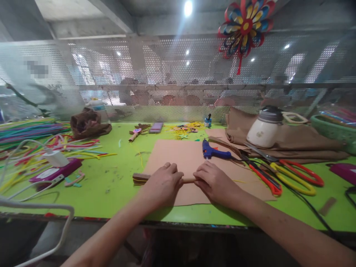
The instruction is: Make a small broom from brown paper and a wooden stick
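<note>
Both hands press down on a thin brown rolled paper stick (189,180) lying across a tan cardboard sheet (180,155) on the lime-green table (116,185). The left hand (164,181) and right hand (214,181) close over it, fingers curled. A blue glue gun (214,151) lies just beyond; red and yellow scissors (283,176) lie right.

The scene is bright and evenly lit. A ceiling lamp (188,7) at the top flares white and sends a pale streak down across the mesh screen (167,74), washing it hazy. Soft shadows lie under the hands (164,181) at the table's (111,185) near edge. Wide-angle distortion bends the table's edges and stretches the forearms. The far background and left corner are blurred; the centre is sharp.
</note>
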Demonstrator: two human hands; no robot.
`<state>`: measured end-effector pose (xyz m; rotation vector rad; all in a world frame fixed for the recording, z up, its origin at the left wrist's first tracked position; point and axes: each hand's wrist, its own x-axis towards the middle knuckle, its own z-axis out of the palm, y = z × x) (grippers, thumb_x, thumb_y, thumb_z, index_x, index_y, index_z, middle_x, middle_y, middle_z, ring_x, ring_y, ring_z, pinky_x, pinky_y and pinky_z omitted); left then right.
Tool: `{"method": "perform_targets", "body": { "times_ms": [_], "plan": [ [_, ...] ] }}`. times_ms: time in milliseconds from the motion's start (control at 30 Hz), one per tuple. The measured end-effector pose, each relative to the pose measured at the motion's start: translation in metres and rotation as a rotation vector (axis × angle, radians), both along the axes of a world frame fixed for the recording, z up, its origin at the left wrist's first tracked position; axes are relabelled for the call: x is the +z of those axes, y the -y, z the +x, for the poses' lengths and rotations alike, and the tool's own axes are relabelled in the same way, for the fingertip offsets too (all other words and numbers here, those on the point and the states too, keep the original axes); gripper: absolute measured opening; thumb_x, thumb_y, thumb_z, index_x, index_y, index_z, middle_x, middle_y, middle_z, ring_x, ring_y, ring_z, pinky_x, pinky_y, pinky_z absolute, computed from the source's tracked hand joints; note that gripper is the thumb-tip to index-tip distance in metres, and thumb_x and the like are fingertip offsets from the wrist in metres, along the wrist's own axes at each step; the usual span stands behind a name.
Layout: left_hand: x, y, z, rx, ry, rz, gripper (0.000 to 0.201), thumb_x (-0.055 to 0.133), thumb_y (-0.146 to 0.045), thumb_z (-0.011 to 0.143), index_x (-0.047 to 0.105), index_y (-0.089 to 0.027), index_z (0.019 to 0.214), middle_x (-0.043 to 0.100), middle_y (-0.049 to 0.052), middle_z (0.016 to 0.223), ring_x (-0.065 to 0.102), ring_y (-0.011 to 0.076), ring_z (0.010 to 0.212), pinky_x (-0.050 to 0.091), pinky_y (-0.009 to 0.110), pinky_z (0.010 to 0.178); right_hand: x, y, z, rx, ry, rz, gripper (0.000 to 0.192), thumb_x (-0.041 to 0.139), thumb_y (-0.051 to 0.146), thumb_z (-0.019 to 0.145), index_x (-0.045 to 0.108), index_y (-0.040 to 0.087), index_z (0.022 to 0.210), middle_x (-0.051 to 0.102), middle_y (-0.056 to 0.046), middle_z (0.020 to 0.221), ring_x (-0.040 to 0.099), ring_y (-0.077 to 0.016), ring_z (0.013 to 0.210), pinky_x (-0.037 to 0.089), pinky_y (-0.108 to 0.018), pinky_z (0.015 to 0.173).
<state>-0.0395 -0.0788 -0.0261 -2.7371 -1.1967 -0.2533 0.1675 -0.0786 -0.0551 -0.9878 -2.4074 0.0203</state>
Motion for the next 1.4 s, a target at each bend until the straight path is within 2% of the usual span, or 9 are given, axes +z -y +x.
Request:
{"method": "perform_targets", "body": {
  "times_ms": [100,233,433,667,800,933,1067,1300,1400],
  "plan": [
    [-0.001,0.0,0.002,0.013,-0.003,0.006,0.03,0.032,-0.025,0.092,0.06,-0.016,0.087,0.054,0.008,0.082,0.048,0.0208,0.081,0.039,0.034,0.075,0.001,-0.001,-0.001,-0.023,0.039,0.003,0.014,0.049,0.018,0.087,0.062,0.014,0.088,0.058,-0.009,0.084,0.047,-0.0211,0.085,0.04,-0.037,0.077],
    [-0.003,0.004,0.005,0.072,0.021,0.099,0.026,0.033,-0.025,0.091,0.056,-0.016,0.1,0.055,0.008,0.084,0.049,0.022,0.083,0.04,0.035,0.074,0.004,-0.002,-0.001,-0.035,0.076,0.011,0.016,0.047,0.018,0.088,0.063,0.013,0.088,0.057,-0.009,0.085,0.047,-0.0202,0.084,0.04,-0.035,0.075],
    [-0.008,0.003,0.006,0.111,-0.058,0.156,0.021,0.04,-0.019,0.088,0.06,-0.018,0.082,0.055,0.007,0.076,0.05,0.0214,0.076,0.04,0.034,0.068,0.01,-0.007,-0.001,-0.019,0.146,0.026,0.015,0.048,0.017,0.087,0.061,0.014,0.081,0.055,-0.008,0.082,0.047,-0.019,0.082,0.04,-0.032,0.072],
    [-0.01,-0.002,0.007,0.111,-0.055,0.151,0.023,0.039,-0.02,0.088,0.06,-0.016,0.079,0.055,0.009,0.081,0.049,0.0212,0.076,0.041,0.034,0.067,0.01,-0.016,0.0,-0.016,0.179,0.016,0.006,0.054,0.019,0.085,0.057,0.015,0.081,0.056,-0.005,0.082,0.048,-0.0176,0.079,0.038,-0.029,0.068],
    [-0.011,-0.004,0.006,0.077,-0.094,0.184,0.021,0.038,-0.017,0.088,0.057,-0.015,0.08,0.054,0.01,0.082,0.048,0.022,0.077,0.041,0.036,0.069,0.011,-0.02,-0.004,0.022,0.289,0.118,0.015,0.046,0.017,0.087,0.056,0.014,0.075,0.056,-0.006,0.078,0.048,-0.0183,0.077,0.037,-0.03,0.067],
    [-0.005,-0.01,0.001,-0.049,-0.154,0.174,0.014,0.042,-0.017,0.085,0.055,-0.014,0.081,0.053,0.009,0.08,0.047,0.0224,0.076,0.04,0.036,0.068,0.012,-0.021,-0.007,0.063,0.292,0.134,0.017,0.045,0.017,0.087,0.057,0.014,0.074,0.056,-0.007,0.076,0.048,-0.0176,0.074,0.036,-0.03,0.066],
    [0.006,-0.019,-0.005,-0.131,-0.162,0.21,0.014,0.042,-0.017,0.087,0.053,-0.015,0.079,0.053,0.007,0.079,0.047,0.021,0.076,0.038,0.034,0.067,0.018,-0.018,-0.005,0.053,0.112,-0.012,0.019,0.045,0.019,0.088,0.057,0.014,0.074,0.056,-0.005,0.075,0.048,-0.0146,0.071,0.035,-0.027,0.064],
    [0.025,-0.039,0.0,-0.208,-0.142,0.297,0.017,0.039,-0.023,0.092,0.051,-0.017,0.082,0.053,0.004,0.078,0.046,0.0182,0.073,0.035,0.031,0.066,0.045,-0.023,0.009,0.02,-0.145,-0.456,0.03,0.044,0.031,0.088,0.056,0.015,0.066,0.051,0.002,0.06,0.043,-0.01,0.056,0.03,-0.022,0.051],
    [0.036,-0.046,0.007,-0.236,-0.136,0.297,0.013,0.042,-0.019,0.09,0.051,-0.017,0.081,0.053,0.004,0.079,0.046,0.0183,0.074,0.034,0.03,0.067,0.048,-0.024,0.015,-0.006,-0.188,-0.473,0.03,0.043,0.035,0.089,0.059,0.014,0.073,0.054,0.001,0.063,0.045,-0.0108,0.058,0.031,-0.022,0.052]
  ]
}}
